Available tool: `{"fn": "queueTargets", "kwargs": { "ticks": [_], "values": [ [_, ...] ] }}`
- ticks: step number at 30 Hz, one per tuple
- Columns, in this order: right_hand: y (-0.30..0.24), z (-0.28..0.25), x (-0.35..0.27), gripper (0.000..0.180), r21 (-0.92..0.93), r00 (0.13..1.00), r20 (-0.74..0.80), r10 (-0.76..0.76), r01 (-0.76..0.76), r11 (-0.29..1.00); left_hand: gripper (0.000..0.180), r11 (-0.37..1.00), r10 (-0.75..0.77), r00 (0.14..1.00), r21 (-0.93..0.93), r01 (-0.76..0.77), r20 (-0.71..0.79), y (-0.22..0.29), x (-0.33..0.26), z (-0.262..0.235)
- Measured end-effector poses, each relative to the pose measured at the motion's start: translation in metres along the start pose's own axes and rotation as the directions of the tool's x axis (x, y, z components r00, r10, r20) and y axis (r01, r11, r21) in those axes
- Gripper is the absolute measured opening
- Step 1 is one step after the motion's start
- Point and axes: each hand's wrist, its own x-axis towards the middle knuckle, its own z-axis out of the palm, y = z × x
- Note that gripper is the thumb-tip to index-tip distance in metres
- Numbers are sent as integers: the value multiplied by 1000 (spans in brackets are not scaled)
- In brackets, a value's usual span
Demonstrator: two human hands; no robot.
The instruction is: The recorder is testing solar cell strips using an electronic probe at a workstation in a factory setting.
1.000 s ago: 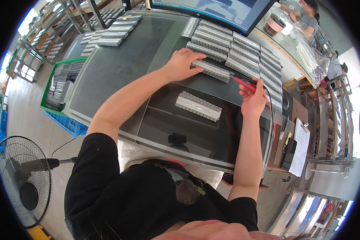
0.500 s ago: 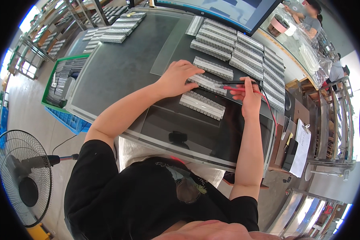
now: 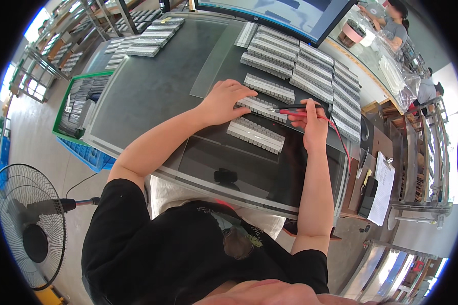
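the left hand lies flat on one grey strip, the right hand fingers pinch red and black probes touching it, and many strips wait beyond the fingers.

Wide flat monitor screen at table's far edge, blue-lit, dark-framed, white paper sheet on clipboard at right side
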Motion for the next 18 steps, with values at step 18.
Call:
{"fn": "queueTargets", "kwargs": {
  "ticks": [18],
  "values": [
    [-3, -2, -1, 31, 110, 998, -56, -26, 32, 993, 40, 991, 84, 994, -112, -76, 65, 24, -7, -24]
  ]
}}
